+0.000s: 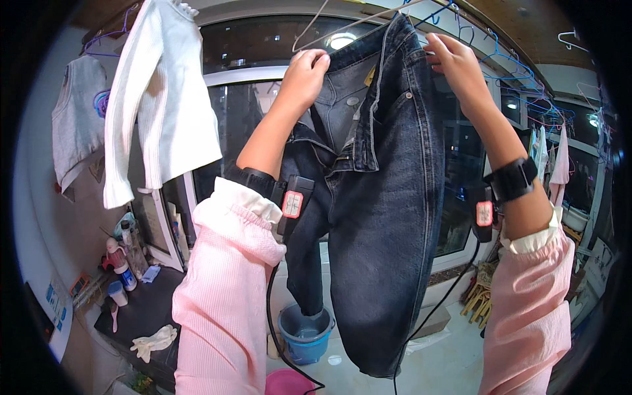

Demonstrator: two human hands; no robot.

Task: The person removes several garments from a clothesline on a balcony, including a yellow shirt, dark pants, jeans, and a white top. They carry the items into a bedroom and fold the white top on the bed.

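Observation:
Dark denim jeans (pixel 385 222) hang in front of me with the fly undone and the grey inside of the waist showing. My left hand (pixel 307 74) pinches the waistband at its left end, thumb against fingers. Just right of the waistband's other end is my right hand (pixel 452 61), its fingers apart and nothing visible in them. Whether its fingertips touch the denim is unclear. Above the waistband slants a pale wire hanger (pixel 355 25); how the jeans' upper corner is held there cannot be made out.
A white ribbed sweater (pixel 173 98) and grey vest (pixel 79 118) hang at left. Blue hangers (pixel 508 64) line the rail at right. Below are a blue bucket (pixel 306 340), a pink basin (pixel 289 382) and a black tabletop (pixel 148 301) bearing bottles and gloves (pixel 154 341). Cables trail from both wrists.

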